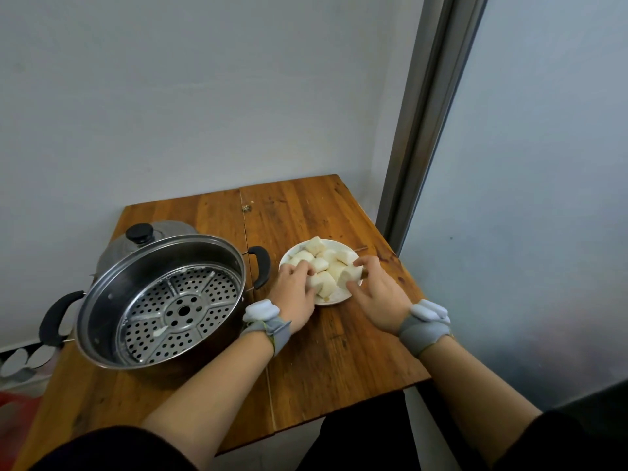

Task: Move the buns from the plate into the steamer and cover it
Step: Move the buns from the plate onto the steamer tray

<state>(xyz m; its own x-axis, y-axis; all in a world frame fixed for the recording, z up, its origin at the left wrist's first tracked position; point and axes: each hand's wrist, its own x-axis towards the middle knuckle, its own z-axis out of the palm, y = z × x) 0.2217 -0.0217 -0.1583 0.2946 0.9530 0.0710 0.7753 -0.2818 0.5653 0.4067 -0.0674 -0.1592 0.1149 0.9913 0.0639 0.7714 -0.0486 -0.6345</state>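
Note:
Several white buns (319,258) are piled on a white plate (339,297) in the middle of the wooden table. My left hand (294,290) rests on the plate's left side with its fingers around a bun (323,283). My right hand (377,294) closes on another bun (350,275) at the plate's right side. The steel steamer pot (159,300) stands to the left, uncovered, with a perforated tray inside and no buns in it. Its lid (142,239), with a black knob, lies behind the pot.
The wooden table (323,362) stands against a white wall. A metal door frame (418,130) and frosted panel run along the right edge. The pot's black handles (260,266) stick out toward the plate and toward the left.

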